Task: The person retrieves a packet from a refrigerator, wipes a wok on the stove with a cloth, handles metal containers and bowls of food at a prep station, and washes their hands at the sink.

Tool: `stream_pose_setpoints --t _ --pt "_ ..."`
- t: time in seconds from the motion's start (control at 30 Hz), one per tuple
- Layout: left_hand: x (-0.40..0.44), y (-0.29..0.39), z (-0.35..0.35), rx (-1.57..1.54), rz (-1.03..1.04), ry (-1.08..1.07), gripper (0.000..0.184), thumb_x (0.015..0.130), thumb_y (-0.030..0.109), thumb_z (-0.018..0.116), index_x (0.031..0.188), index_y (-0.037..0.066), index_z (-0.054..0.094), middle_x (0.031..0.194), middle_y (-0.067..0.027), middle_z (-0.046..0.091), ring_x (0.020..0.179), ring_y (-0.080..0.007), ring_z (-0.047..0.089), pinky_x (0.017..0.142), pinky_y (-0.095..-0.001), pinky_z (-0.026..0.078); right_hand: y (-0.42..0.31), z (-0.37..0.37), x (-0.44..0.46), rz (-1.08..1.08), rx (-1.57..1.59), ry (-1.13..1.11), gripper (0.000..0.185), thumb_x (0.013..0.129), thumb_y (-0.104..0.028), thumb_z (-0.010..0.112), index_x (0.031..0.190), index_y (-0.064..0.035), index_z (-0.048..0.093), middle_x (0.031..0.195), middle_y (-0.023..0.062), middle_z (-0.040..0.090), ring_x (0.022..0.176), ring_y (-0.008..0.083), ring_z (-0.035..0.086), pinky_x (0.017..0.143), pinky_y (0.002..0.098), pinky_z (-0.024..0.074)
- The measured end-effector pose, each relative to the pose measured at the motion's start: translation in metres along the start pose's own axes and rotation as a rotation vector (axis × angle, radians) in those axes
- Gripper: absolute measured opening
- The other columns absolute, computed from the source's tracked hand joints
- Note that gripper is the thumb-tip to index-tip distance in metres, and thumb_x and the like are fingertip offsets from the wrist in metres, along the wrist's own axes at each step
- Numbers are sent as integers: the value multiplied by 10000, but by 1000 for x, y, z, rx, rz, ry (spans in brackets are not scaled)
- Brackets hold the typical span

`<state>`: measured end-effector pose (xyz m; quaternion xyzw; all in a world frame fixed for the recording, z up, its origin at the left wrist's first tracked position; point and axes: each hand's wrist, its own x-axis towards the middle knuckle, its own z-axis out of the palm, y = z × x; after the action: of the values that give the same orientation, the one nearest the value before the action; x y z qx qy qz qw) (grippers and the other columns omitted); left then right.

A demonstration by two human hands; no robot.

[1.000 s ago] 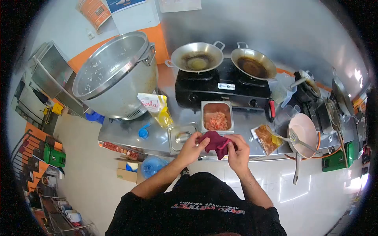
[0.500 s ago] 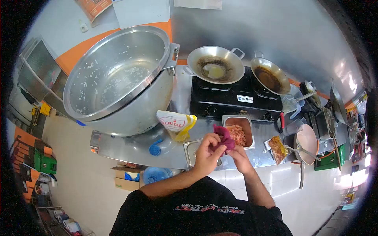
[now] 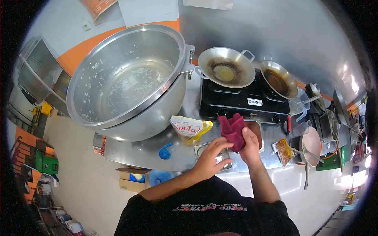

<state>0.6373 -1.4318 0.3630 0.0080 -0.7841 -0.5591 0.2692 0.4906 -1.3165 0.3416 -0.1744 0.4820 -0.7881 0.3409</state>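
Note:
My right hand (image 3: 249, 147) is closed on a maroon, soft-looking folded sheet (image 3: 233, 131) with several flaps standing up; its exact kind is unclear. My left hand (image 3: 210, 159) is open beside it, thumb apart, with fingertips at the sheet's lower left edge. Behind the sheet and my right hand is a metal container (image 3: 255, 128); its contents are mostly hidden. Below my left hand, a second, shallow metal container (image 3: 201, 148) is partly covered. A yellow and white Sovia pouch (image 3: 191, 128) stands to the left of the hands.
A large metal pot (image 3: 157, 114) with rice bits inside fills the left of the counter. Two woks (image 3: 245, 74) sit on the black stove (image 3: 236, 102). Blue tape (image 3: 164, 153), a bag of brown food (image 3: 284, 152) and a pink pan (image 3: 309, 137) lie along the counter.
The maroon sheet has moved up and now spreads its flaps, covering the meat. My left hand has loosened from it, and my right hand has it. The view has shifted slightly.

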Motion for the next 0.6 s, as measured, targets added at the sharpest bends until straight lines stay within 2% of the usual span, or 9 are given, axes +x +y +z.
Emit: stream_pose_setpoints --t 0.03,0.13,0.2,0.23,0.37,0.43,0.47,0.53,0.6 --pt "2 4 -2 103 23 -4 464 770 94 725 1199 48 554 1243 -191 489 1136 -328 528 932 -388 442 -1 4 0 1 3 1 396 992 -326 461 1173 8 574 1104 99 627 993 150 593 873 300 461" --pt "3 -2 -5 152 -16 2 577 791 76 691 1328 76 478 1323 -202 410 1187 -352 484 965 -396 427 -23 23 -9 29 -16 -192 413 960 -251 541 1265 26 503 1195 113 583 1095 154 546 937 318 433" --pt "4 -10 -6 -19 -59 0 576 802 71 669 1342 79 468 1332 -203 409 1194 -354 479 974 -393 422 -45 36 -19 -111 -660 -414 486 899 -132 620 1311 53 441 1268 124 536 1165 153 494 981 334 402" --pt "5 -9 -7 -190 -107 -1 575 814 66 646 1357 83 457 1340 -205 408 1202 -356 473 983 -391 417 -43 32 -18 -117 -735 -380 504 843 -47 657 1288 67 452 1229 116 566 1139 157 511 984 332 400" --pt "10 9 -24 -42 -50 -142 566 813 65 635 1351 48 459 1360 -207 418 1230 -354 459 1026 -407 377 -38 15 -8 3 -742 -337 463 866 -83 638 1271 61 467 1185 103 595 1108 151 534 972 318 407" --pt "6 20 -31 37 24 -119 563 809 58 637 1344 35 461 1351 -211 439 1228 -330 471 1017 -406 385 -10 -9 8 39 -352 -140 407 926 -145 582 1275 32 470 1221 103 567 1191 180 495 990 315 415" --pt "0 18 -37 40 24 -118 563 809 58 637 1344 35 461 1351 -211 439 1228 -330 471 1017 -406 385 -10 -5 12 38 -350 -143 407 926 -145 582 1275 32 470 1221 103 567 1191 180 495 990 315 415" --pt "-20 6 -53 101 134 -129 536 801 62 643 1311 26 483 1303 -220 476 1195 -326 491 1004 -411 394 -9 11 28 -50 73 23 408 966 -233 522 1281 21 472 1244 102 562 1179 198 513 1002 340 401" --pt "-63 -27 -63 154 87 11 459 796 66 645 1237 18 523 1269 -199 498 1146 -333 513 968 -408 413 -1 16 47 -97 107 55 440 974 -290 507 1287 17 470 1251 99 561 1168 202 521 1014 369 388"
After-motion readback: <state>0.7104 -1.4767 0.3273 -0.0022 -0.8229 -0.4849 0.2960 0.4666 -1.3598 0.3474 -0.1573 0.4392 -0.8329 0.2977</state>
